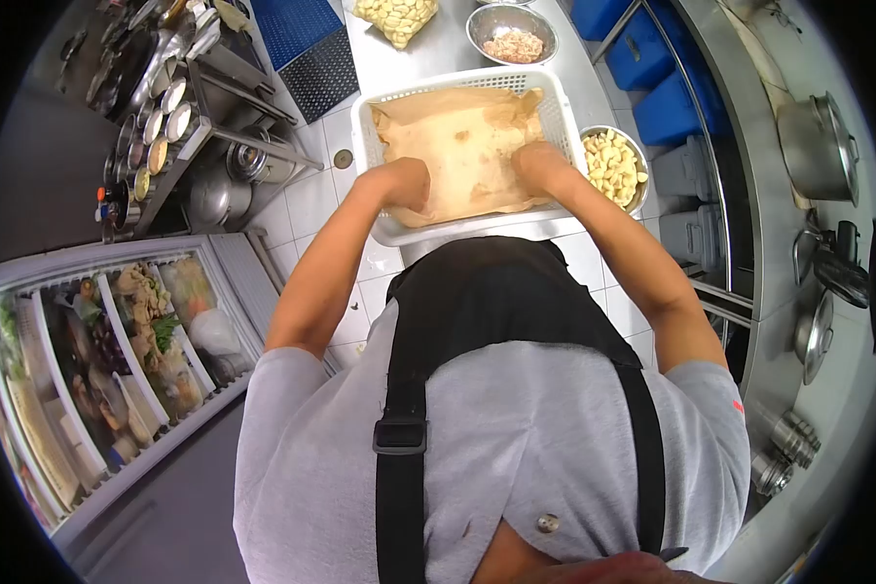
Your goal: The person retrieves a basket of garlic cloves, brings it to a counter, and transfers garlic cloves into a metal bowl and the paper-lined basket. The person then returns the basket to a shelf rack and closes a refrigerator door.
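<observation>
A sheet of brown paper (pixel 462 156) with darker stains lines a white plastic basket (pixel 566 109) with perforated sides. My left hand (pixel 406 185) is inside the basket at the paper's left side, its fingers curled down onto the sheet. At the right side my right hand (pixel 540 168) is closed in the same way on the paper's edge. The fingertips of both hands are hidden. Just right of the basket, near my right wrist, a metal bowl (pixel 642 188) holds pale cut pieces (pixel 613 167).
Behind the basket on the steel table (pixel 389 66) are a bag of pale pieces (pixel 397 18) and a metal bowl (pixel 475 39) of pinkish food. An open chest with food (pixel 117 360) stands at left, below a rack of containers (pixel 170 122). Pots (pixel 816 148) sit on the right counter.
</observation>
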Motion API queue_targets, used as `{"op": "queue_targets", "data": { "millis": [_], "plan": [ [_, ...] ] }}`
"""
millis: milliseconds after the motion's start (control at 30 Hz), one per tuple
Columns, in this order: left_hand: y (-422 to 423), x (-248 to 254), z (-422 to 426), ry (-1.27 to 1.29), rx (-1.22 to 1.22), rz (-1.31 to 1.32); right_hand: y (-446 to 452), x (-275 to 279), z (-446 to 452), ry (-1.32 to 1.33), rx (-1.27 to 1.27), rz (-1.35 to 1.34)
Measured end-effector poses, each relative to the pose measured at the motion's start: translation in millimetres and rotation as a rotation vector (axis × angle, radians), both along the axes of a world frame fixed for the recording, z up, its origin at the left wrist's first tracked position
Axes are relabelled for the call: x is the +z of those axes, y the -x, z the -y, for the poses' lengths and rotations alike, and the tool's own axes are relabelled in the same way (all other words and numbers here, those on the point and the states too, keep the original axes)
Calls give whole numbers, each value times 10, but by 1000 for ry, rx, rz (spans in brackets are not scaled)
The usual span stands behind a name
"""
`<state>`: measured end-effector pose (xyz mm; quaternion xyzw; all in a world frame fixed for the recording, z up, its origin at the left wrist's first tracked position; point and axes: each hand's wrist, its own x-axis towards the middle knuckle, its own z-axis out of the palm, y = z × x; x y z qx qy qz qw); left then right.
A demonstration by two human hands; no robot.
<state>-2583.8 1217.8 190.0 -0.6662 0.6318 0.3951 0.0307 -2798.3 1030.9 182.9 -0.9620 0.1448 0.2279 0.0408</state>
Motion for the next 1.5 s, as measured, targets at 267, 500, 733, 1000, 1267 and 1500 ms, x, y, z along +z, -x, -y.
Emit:
{"op": "queue_targets", "data": {
  "millis": [267, 500, 733, 1000, 1267, 1500],
  "plan": [
    [-91, -34, -28, -72, 116, 32, -59, 110, 12, -94, -7, -68],
    [237, -167, -104, -168, -204, 372, -89, -138, -142, -103, 52, 96],
    [340, 28, -63, 269, 58, 646, -9, -180, -89, 182, 18, 451],
    [300, 588, 36, 465, 418, 88, -907, 452, 483, -347, -154, 725],
    [384, 953, -403, 822, 676, -128, -2901, 468, 1318, -307, -379, 755],
    [501, 790, -1427, 776, 1362, -252, -3744, -53, 1834, -448, -468, 562]
  ]
}}
